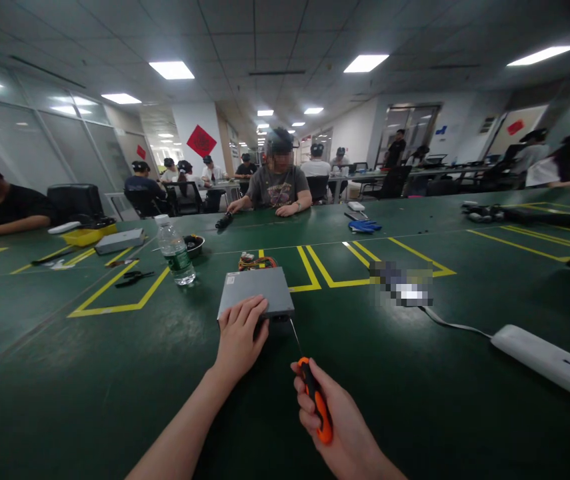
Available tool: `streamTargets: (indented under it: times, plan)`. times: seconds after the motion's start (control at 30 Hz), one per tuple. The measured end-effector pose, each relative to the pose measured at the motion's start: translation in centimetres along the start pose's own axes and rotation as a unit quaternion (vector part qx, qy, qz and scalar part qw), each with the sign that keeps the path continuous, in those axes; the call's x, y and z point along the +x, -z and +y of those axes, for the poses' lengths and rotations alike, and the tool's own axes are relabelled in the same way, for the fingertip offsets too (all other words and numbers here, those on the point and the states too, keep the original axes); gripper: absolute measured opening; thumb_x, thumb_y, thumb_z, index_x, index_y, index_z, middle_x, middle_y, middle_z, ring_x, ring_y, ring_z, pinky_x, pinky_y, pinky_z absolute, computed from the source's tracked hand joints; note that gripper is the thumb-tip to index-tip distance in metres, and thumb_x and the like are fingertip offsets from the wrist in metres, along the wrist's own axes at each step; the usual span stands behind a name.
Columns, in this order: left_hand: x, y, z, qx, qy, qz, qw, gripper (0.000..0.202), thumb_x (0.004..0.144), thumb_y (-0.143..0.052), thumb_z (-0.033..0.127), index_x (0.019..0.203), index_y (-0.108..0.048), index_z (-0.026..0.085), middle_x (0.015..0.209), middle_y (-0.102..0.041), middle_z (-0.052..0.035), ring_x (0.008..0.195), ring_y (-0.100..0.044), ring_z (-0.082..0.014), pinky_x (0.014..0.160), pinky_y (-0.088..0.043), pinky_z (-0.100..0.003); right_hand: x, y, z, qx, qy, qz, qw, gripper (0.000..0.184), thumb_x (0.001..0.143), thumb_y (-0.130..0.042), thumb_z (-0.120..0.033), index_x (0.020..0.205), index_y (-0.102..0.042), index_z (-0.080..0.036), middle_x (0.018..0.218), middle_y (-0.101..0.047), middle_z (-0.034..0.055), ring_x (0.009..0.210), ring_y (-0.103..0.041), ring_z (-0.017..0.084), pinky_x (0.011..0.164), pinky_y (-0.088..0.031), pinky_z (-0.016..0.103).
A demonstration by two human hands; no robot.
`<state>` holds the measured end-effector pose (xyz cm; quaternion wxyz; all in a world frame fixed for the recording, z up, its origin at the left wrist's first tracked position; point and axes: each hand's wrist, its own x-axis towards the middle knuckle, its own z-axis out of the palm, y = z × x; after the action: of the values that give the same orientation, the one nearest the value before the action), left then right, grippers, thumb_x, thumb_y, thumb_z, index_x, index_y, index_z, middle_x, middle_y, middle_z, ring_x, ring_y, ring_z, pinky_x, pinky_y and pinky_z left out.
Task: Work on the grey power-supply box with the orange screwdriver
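An open-plan workroom: people (279,175) sit at long green tables (415,220) under ceiling panel lights (171,69) and glass partitions (39,143).

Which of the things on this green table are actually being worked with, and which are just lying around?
In use: grey box, under the left hand; screwdriver in the right hand, tip at the box's edge.
Lying about: water bottle, wire bundle, black tool, blue gloves, power strip.
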<state>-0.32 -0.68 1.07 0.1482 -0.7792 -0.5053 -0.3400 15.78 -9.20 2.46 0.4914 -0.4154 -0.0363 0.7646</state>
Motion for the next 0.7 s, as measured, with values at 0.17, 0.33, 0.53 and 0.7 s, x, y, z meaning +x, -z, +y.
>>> streamTargets:
  times: [0.17, 0.33, 0.53, 0.7]
  plan:
    - [0.0, 0.3, 0.1, 0.015, 0.006, 0.018, 1.000, 0.032, 0.083, -0.049, 0.025, 0.114, -0.054, 0.028, 0.124, -0.054, -0.0058, 0.115, -0.046, -0.0238, 0.097, -0.025, -0.044, 0.0, -0.5, 0.8, 0.041, 0.036, 0.021, 0.998, 0.015, 0.085, -0.052, -0.022, 0.077, -0.056, -0.010, 0.063, -0.053, 0.0009, 0.043, -0.044, 0.003, 0.034, -0.028, 0.012]
    - [-0.1, 0.5, 0.3, 0.031, 0.040, 0.026, 0.998, 0.029, 0.083, -0.051, 0.032, 0.111, -0.056, 0.031, 0.124, -0.052, -0.0051, 0.119, -0.042, -0.0260, 0.102, -0.014, -0.051, 0.3, -0.4, 0.9, 0.062, -0.013, 0.008, 0.998, 0.027, 0.089, -0.045, -0.028, 0.084, -0.059, -0.006, 0.057, -0.051, 0.0004, 0.037, -0.039, 0.002, 0.031, -0.025, 0.011]
    - [-0.2, 0.5, 0.6, 0.012, 0.065, 0.019, 0.998, 0.030, 0.083, -0.050, 0.031, 0.113, -0.054, 0.030, 0.122, -0.055, -0.0042, 0.114, -0.045, -0.0242, 0.101, -0.016, -0.050, 0.0, -0.6, 1.8, 0.025, 0.014, 0.003, 1.000, 0.026, 0.089, -0.044, -0.027, 0.082, -0.059, -0.007, 0.057, -0.053, 0.0018, 0.035, -0.039, 0.003, 0.030, -0.024, 0.012]
    - [-0.1, 0.6, 0.7, 0.011, 0.066, 0.026, 0.997, 0.030, 0.081, -0.053, 0.030, 0.111, -0.056, 0.030, 0.121, -0.055, -0.0045, 0.113, -0.046, -0.0246, 0.099, -0.019, -0.049, 0.0, -1.4, 2.6, -0.004, -0.017, -0.004, 1.000, 0.028, 0.090, -0.043, -0.028, 0.079, -0.059, -0.007, 0.054, -0.051, 0.0011, 0.034, -0.039, 0.003, 0.029, -0.023, 0.012]
